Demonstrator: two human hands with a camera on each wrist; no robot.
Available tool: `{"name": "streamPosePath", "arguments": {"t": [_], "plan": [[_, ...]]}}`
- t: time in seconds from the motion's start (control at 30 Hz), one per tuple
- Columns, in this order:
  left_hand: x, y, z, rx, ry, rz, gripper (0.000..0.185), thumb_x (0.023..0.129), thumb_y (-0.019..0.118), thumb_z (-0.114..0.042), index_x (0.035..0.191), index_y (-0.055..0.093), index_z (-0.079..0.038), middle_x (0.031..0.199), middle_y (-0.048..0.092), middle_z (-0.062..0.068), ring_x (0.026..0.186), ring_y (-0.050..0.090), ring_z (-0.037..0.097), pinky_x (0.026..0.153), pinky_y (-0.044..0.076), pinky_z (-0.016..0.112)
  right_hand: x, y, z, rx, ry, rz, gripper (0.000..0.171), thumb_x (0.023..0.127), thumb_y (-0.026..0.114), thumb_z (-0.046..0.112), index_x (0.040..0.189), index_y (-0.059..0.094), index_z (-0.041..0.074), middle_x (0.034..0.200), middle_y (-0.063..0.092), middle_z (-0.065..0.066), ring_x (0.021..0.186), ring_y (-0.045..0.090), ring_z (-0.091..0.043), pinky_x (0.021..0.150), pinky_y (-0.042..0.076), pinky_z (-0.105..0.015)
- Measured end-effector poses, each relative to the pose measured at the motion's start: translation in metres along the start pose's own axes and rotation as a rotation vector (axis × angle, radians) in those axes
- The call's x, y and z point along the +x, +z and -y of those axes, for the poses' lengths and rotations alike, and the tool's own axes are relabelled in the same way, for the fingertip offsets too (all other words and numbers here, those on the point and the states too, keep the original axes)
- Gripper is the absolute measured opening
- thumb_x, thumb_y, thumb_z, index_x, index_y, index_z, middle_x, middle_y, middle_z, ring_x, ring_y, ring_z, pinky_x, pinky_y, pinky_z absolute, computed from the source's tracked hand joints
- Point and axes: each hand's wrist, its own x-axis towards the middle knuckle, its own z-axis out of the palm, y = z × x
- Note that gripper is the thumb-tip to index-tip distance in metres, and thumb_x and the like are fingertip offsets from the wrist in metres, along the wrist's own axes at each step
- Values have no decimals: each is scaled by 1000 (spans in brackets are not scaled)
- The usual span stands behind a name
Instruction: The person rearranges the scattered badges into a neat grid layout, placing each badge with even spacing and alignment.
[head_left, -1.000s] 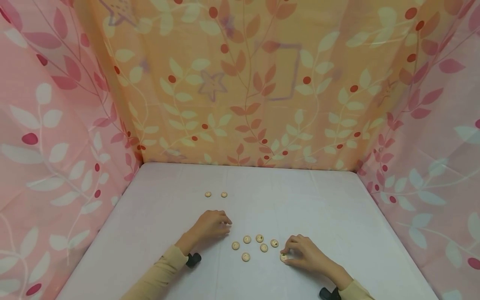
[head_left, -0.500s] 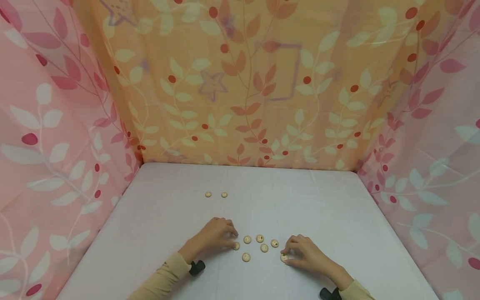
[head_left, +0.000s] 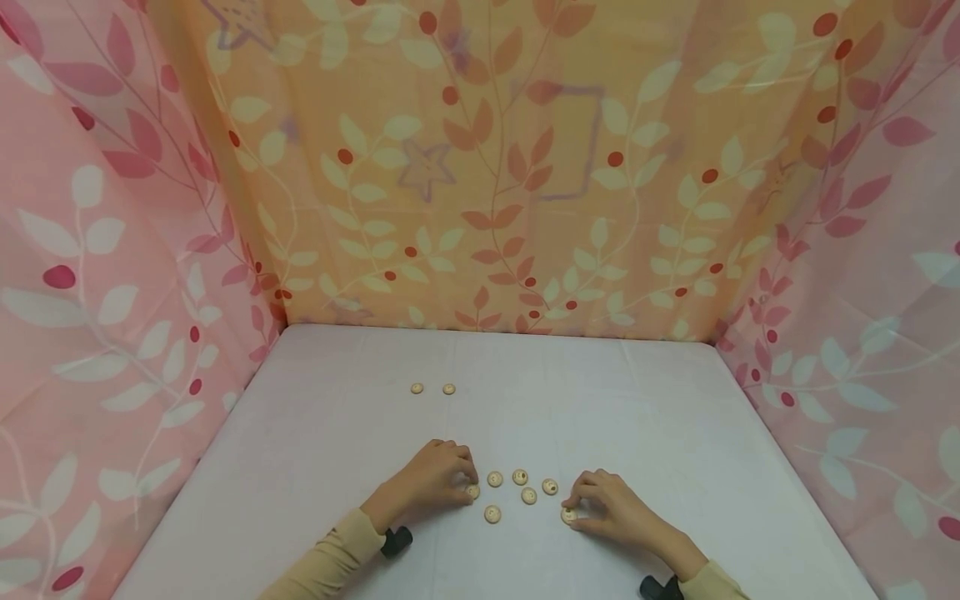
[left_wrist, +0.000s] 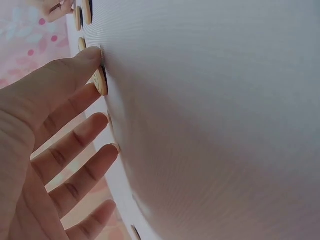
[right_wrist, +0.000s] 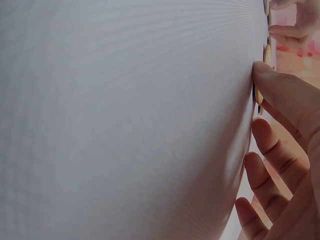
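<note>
Small round wooden discs with dark marks lie flat on the white table. My left hand (head_left: 438, 475) pinches the leftmost disc (head_left: 472, 492) of the near group between thumb and index finger. In the left wrist view that disc (left_wrist: 101, 82) shows edge-on beside the thumb, and the other fingers are spread. My right hand (head_left: 611, 508) pinches the rightmost disc (head_left: 568, 516) at the table surface. The right wrist view has this disc (right_wrist: 258, 94) partly hidden behind the thumb. Several more discs, among them one nearer the front (head_left: 492, 514), lie between the hands.
Farther back on the table (head_left: 600, 392) are two more discs, a left one (head_left: 417, 388) and a right one (head_left: 448, 388). Patterned cloth stands around the table: an orange curtain (head_left: 487, 167) behind and pink ones at the sides. Black cameras (head_left: 397, 540) are worn at the wrists.
My left hand has come nearer and to the right, and its thumb and index finger have come together on the leftmost disc. The right hand keeps its pinch in place.
</note>
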Motion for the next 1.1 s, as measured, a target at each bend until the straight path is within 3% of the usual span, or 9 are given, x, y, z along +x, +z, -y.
{"name": "streamPosePath", "arguments": {"t": [0.5, 0.83, 1.1], "plan": [[1, -1, 2, -1, -1, -16, 14, 77, 71, -41, 88, 70, -32, 92, 58, -18, 88, 53, 5, 91, 40, 39, -1, -1, -1, -10, -3, 1, 18, 75, 71, 44, 90, 64, 37, 94, 53, 23, 87, 47, 1, 75, 40, -30], [-1, -11, 22, 11, -7, -81, 13, 77, 72, -34, 87, 70, -27, 85, 61, -14, 83, 55, 8, 85, 43, 41, -1, 0, -1, -11, -17, -16, 18, 74, 73, 41, 90, 64, 37, 93, 54, 24, 87, 47, 1, 75, 39, -29], [-5, -13, 48, 22, -54, -133, 14, 77, 72, -32, 88, 70, -24, 80, 63, -14, 77, 54, 5, 83, 43, 41, 0, 1, -1, -11, -23, -18, 18, 75, 73, 41, 90, 63, 37, 93, 53, 24, 87, 47, 1, 75, 39, -30]]}}
